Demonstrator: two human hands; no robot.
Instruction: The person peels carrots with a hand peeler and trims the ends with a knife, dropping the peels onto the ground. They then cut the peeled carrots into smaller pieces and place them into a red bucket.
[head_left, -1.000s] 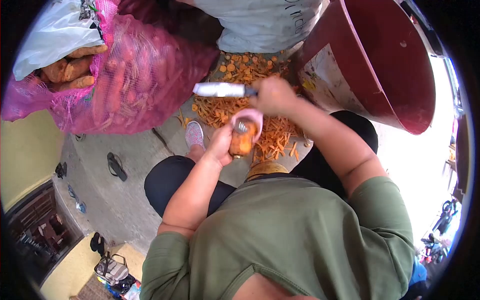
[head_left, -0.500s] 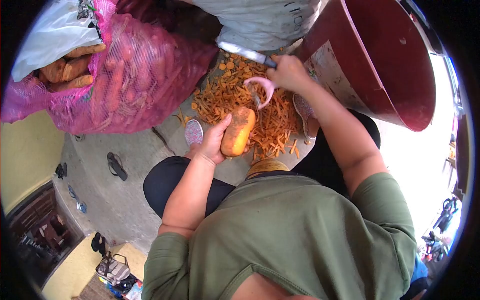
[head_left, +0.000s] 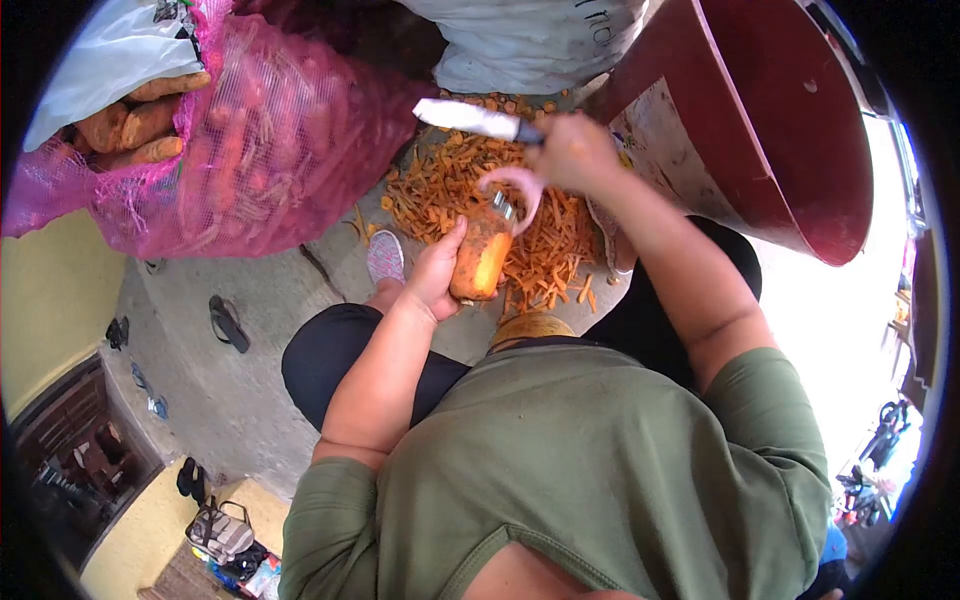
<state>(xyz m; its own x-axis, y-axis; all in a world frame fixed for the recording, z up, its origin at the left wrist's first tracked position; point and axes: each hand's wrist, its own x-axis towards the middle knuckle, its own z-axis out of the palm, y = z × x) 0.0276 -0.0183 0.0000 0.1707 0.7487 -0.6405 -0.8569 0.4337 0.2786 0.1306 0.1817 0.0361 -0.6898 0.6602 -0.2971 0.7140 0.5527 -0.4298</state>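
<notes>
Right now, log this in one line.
left hand: part-peeled carrot; right hand: knife, pink peeler; peeler: at carrot's far end; floor: peelings

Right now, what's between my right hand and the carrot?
The head view shows the pink peeler there, its metal blade by the far end of the carrot; orange peelings lie on the floor below.

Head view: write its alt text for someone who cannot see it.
A person's left hand holds a partly peeled carrot while the right hand grips a knife and a pink peeler, the peeler at the carrot's far end. Orange peelings lie on the floor below, between a filled pink mesh sack and a red bucket.
</notes>
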